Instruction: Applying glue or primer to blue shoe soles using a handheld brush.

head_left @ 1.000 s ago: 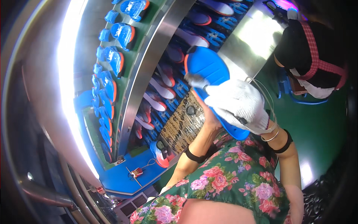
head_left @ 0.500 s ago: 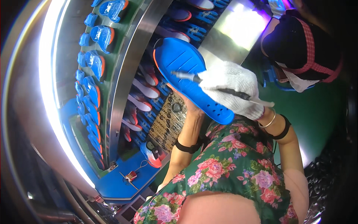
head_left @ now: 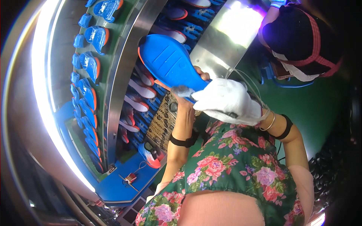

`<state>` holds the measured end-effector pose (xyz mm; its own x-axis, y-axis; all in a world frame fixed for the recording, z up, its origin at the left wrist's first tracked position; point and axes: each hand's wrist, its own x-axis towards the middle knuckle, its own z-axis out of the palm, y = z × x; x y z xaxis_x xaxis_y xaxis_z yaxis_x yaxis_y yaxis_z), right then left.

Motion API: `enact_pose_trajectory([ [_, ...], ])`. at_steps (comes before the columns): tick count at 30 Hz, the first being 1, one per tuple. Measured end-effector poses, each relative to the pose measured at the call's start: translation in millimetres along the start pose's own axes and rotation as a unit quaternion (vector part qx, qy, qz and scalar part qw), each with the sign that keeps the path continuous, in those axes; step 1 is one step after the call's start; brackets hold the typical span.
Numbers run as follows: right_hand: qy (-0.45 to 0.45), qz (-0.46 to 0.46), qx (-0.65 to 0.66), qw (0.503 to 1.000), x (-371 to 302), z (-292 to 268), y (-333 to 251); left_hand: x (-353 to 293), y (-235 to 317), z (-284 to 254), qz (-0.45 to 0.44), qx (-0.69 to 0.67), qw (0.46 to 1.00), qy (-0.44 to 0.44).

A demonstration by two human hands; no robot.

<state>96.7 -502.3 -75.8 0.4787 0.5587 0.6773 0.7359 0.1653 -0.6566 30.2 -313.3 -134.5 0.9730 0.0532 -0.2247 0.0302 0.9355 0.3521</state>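
My left hand (head_left: 184, 102) holds a blue shoe sole (head_left: 166, 60) with an orange edge from beneath, its fingertips showing at the sole's right side. The sole's grooved face is turned up, and its narrower end is hidden behind my right hand (head_left: 228, 101). A white knit glove covers that hand, which is closed round a brush (head_left: 183, 91). The pale brush head lies over the lower left edge of the sole; I cannot tell whether it touches. Most of the brush handle is hidden in the glove.
Blue and orange soles (head_left: 97, 35) line a green conveyor (head_left: 109, 67) on the left, behind a metal rail. Racks hold white and pink shoe parts (head_left: 142, 87). A shoe (head_left: 149, 154) lies by a blue table (head_left: 120, 184). Another person (head_left: 298, 41) is at far right.
The sole has shifted left and slightly up, tilting. My right hand has moved down and slightly left, bringing the brush from mid-sole to its lower left edge. My left fingertips now show.
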Motion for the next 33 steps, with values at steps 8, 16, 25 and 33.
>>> enact_pose_trajectory([
  [8, 0.0, -0.033, -0.006, 0.999, -8, 4, -10, 8, 16, -12, 0.011, -0.004, 0.992, -0.128],
  [16, 0.002, 0.071, 0.095, 0.993, -20, 0, -11, 11, 24, -20, 0.072, 0.001, 0.994, -0.085],
  [25, -0.029, 0.071, 0.144, 0.987, -35, 1, -19, 10, 37, -12, -0.017, -0.003, 0.995, -0.099],
  [33, -0.122, 0.073, 0.292, 0.946, -37, -1, -24, 5, 38, 2, -0.122, 0.074, 0.987, -0.076],
])
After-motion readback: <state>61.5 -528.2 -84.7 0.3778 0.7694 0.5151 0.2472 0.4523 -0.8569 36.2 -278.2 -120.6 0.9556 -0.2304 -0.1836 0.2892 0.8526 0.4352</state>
